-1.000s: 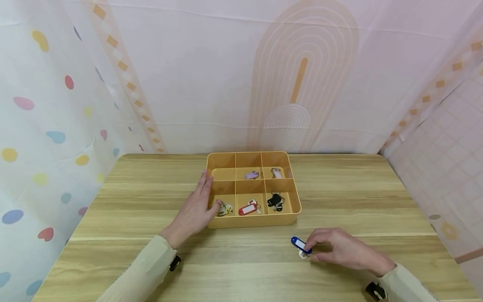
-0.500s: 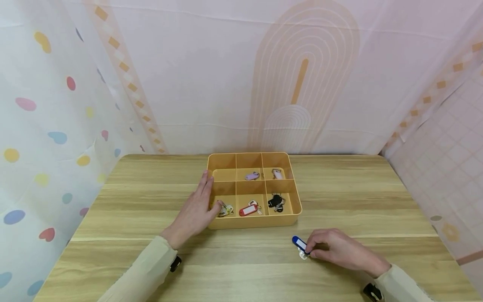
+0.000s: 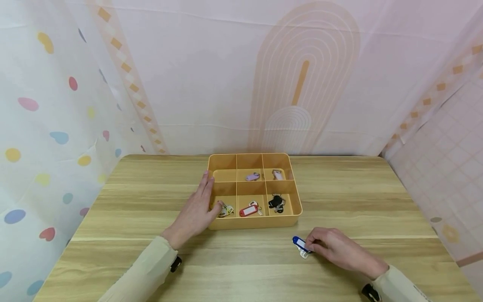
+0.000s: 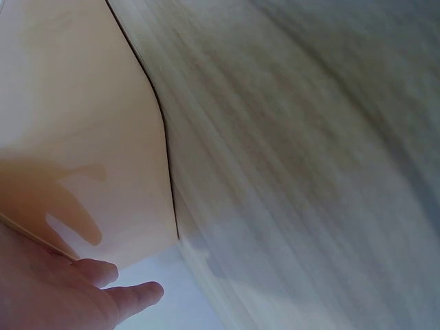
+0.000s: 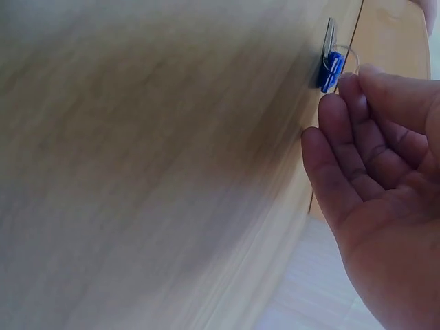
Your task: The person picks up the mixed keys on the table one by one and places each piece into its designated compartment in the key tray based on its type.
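Note:
My right hand [image 3: 337, 249] pinches the ring of a blue key tag [image 3: 299, 243] between thumb and index finger. The tag has a white label, and a silvery key [image 3: 303, 253] hangs beside it. In the right wrist view the tag [image 5: 331, 71] dangles from a thin metal ring close over the table; the other fingers are loosely bent. My left hand [image 3: 192, 214] rests on the left side of a yellow divided box [image 3: 253, 223], its fingers straight along the rim and its thumb over the front left compartment. The left wrist view shows two fingertips [image 4: 141, 295] past the box wall.
Key tags lie in the box: yellow keys [image 3: 226, 209] front left, a red tag [image 3: 248, 210] front middle, black keys [image 3: 277, 202] front right, a purple tag [image 3: 252, 177] back middle, a pale pink tag [image 3: 278, 174] back right. A patterned curtain hangs behind the wooden table [image 3: 358, 188].
The right thumb and fingers have drawn in a little closer around the blue key tag's end. The left hand and the box keep their places.

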Action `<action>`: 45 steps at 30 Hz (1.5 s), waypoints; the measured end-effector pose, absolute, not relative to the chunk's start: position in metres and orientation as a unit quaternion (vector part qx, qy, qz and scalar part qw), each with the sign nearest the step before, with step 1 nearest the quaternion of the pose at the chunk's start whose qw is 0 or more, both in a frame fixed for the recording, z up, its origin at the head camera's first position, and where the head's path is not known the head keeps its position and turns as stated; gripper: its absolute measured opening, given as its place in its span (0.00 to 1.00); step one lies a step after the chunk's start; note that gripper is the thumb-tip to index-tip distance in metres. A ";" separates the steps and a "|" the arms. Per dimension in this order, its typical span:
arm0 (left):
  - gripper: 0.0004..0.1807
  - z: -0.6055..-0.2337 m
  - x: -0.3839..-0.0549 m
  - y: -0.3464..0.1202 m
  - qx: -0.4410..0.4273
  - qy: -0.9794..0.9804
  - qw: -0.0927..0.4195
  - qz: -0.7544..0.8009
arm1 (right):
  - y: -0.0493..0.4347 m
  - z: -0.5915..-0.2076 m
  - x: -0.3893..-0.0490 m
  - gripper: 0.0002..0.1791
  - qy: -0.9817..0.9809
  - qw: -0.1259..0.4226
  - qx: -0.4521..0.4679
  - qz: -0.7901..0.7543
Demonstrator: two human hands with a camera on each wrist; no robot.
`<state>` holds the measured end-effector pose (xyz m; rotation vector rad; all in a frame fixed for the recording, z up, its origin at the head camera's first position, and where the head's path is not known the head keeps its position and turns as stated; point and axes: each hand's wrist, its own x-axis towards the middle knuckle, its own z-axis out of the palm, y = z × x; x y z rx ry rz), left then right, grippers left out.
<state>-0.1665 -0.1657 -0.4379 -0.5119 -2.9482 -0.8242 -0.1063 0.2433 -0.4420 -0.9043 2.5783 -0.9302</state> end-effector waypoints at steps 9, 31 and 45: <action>0.44 -0.437 -0.167 -0.167 -0.163 -0.950 0.025 -0.266 | 0.246 -0.440 -0.107 0.07 0.880 0.120 -0.329 -0.322; 0.44 -0.439 -0.166 -0.167 -0.166 -0.950 0.022 -0.265 | 0.243 -0.447 -0.104 0.11 0.867 0.045 -0.385 -0.313; 0.44 -0.437 -0.166 -0.165 -0.166 -0.950 0.023 -0.263 | 0.235 -0.443 -0.100 0.14 0.852 -0.068 -0.380 -0.354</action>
